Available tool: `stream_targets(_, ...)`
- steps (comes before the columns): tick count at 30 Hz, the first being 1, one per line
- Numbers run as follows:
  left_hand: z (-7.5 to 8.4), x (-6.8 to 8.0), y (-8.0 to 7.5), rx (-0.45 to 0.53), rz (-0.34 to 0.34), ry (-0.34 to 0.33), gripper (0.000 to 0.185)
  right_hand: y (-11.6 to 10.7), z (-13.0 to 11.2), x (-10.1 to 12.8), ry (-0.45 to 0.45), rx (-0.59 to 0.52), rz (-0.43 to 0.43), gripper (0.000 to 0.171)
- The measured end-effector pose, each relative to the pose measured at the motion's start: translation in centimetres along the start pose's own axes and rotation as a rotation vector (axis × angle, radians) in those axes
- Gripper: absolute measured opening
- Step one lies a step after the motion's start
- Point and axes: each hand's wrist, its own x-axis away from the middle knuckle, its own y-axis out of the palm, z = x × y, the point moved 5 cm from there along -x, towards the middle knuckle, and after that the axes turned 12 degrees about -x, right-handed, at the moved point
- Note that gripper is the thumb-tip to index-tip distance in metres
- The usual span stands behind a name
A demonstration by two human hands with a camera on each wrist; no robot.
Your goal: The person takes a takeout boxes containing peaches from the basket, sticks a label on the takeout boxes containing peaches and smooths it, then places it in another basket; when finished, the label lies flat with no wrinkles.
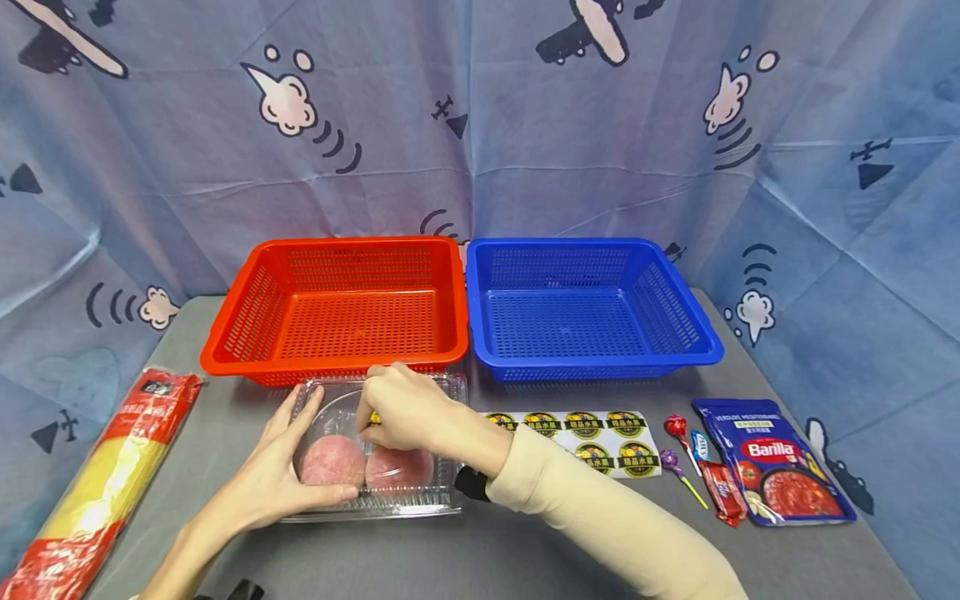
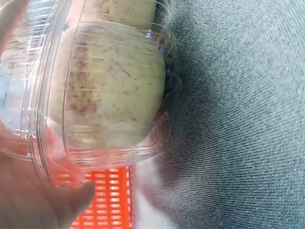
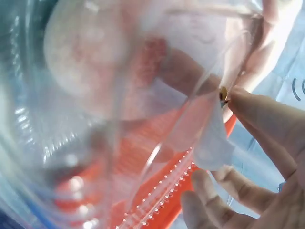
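A clear plastic clamshell box [image 1: 442, 392] holds two pinkish round fruits [image 1: 332, 460] and lies on the grey table in front of the red basket [image 1: 337, 304]. My left hand [image 1: 281, 467] steadies its left front corner, with straight fingers along the side and the thumb along the front edge. My right hand [image 1: 390, 408] reaches over the lid and pinches a small yellow sticker [image 1: 373, 418] against it. The left wrist view shows a fruit [image 2: 112, 86] through the box wall [image 2: 43, 143]. In the right wrist view the sticker [image 3: 223, 94] sits at a fingertip [image 3: 257, 109].
A blue basket [image 1: 592, 304] stands right of the red one. A sheet of round stickers [image 1: 592, 429] lies right of the box. Further right are lollipops [image 1: 677, 429], a red candy wrapper [image 1: 723, 492] and a Barilla sauce pouch [image 1: 772, 458]. A spaghetti pack [image 1: 105, 483] lies at the left.
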Motion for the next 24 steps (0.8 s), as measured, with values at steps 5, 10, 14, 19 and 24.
stream_targets(5,0.0,-0.1,0.0,0.009,-0.005,-0.002,0.131,0.5,-0.3,-0.4,0.014,0.09,0.001,0.011)
stream_targets(10,0.1,-0.1,0.0,0.005,-0.022,-0.011,0.131,0.8,0.0,-0.4,0.071,0.077,-0.012,0.007)
stream_targets(14,0.1,-0.1,-0.1,-0.004,-0.028,-0.012,0.131,0.8,0.4,-0.1,0.142,0.054,-0.042,0.015)
stream_targets(19,0.2,-0.2,-0.2,-0.01,-0.028,-0.005,0.131,0.7,0.7,0.0,0.177,0.064,-0.072,0.028)
stream_targets(24,0.2,-0.2,-0.1,-0.016,-0.032,0.004,0.131,0.6,1.0,0.3,0.193,0.068,-0.083,0.035)
